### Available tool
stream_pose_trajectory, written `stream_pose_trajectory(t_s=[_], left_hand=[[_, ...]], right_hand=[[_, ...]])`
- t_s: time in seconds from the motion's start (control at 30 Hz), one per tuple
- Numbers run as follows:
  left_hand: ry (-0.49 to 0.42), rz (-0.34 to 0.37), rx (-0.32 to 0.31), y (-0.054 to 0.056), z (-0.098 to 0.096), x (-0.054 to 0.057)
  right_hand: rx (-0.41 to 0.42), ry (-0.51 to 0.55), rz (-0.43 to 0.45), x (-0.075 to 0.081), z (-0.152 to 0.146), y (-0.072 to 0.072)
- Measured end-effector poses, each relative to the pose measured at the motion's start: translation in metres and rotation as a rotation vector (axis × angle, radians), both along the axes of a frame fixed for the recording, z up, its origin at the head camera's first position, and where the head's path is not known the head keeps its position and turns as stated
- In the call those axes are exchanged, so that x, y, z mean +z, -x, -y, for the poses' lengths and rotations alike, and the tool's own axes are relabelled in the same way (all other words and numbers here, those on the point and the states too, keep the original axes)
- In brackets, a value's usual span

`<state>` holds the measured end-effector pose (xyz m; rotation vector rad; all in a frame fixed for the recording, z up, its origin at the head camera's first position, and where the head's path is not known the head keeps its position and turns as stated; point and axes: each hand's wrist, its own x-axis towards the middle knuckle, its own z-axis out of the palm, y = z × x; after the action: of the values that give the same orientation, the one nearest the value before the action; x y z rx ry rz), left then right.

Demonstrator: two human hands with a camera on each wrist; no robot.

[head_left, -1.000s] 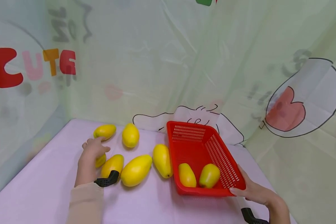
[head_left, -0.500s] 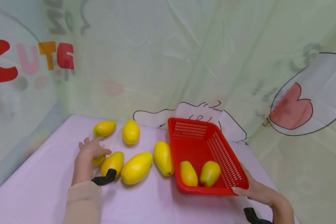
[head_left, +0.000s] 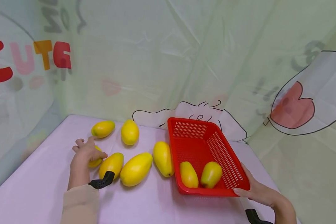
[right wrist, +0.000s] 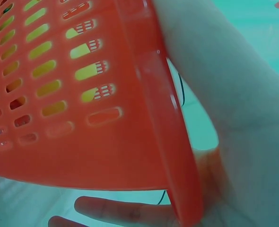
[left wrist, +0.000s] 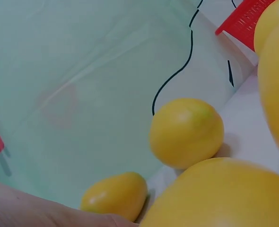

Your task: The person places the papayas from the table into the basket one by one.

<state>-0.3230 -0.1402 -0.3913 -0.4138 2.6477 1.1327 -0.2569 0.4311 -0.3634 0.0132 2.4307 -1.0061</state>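
Caller: Nearest first, what have you got?

Me: My right hand point(head_left: 259, 189) has the near right corner of the red basket point(head_left: 191, 149), thumb over the rim, fingers beneath. No change there! Inside, at the basket's near end, sit a plain yellow fruit point(head_left: 189, 175) and, to its right, a greener fruit point(head_left: 211, 175).

Caller: Outside it?

Me: A long fruit point(head_left: 163, 158), touching the basket's left wall or just beside it, I can't tell which. Further left of the basket, the biggest fruit point(head_left: 136, 169), then an orange-tinged fruit point(head_left: 112, 163).

Caller: So where's the action?

Me: Furthest left of the basket! My left hand point(head_left: 86, 152) has eased lower and leftward this past second. Now it's over the leftmost fruit point(head_left: 95, 162), fingers spread wide, thumb across it.

Caller: Got it?

Me: No firm pinch that I can see. I'd call it lining up a grip, the fruit down on the cloth point(head_left: 145, 205).

Caller: And at the back?

Me: Left of the basket, a round fruit point(head_left: 130, 132), then a slim fruit point(head_left: 103, 128) just beyond my fingertips. Six outside, two in!
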Motion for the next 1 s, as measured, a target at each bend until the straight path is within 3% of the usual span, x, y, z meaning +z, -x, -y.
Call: stream_pose_trajectory(t_s=[0.2,0.33,0.53,0.73,1.0], left_hand=[[-0.021,-0.048,0.069,-0.004,0.002,0.005],[-0.081,-0.133,0.130,-0.006,0.007,0.016],[-0.224,-0.293,0.241,-0.010,0.010,0.036],[-0.398,-0.441,0.361,-0.012,0.001,0.051],[-0.656,-0.597,0.442,-0.012,-0.022,0.070]], right_hand=[[0.009,-0.012,0.006,-0.002,-0.003,0.001],[0.010,-0.029,0.007,-0.002,-0.005,0.000],[-0.003,-0.023,0.021,0.000,-0.004,0.002],[-0.044,-0.028,0.041,-0.001,-0.004,0.003],[-0.036,-0.014,0.036,-0.002,-0.005,0.003]])
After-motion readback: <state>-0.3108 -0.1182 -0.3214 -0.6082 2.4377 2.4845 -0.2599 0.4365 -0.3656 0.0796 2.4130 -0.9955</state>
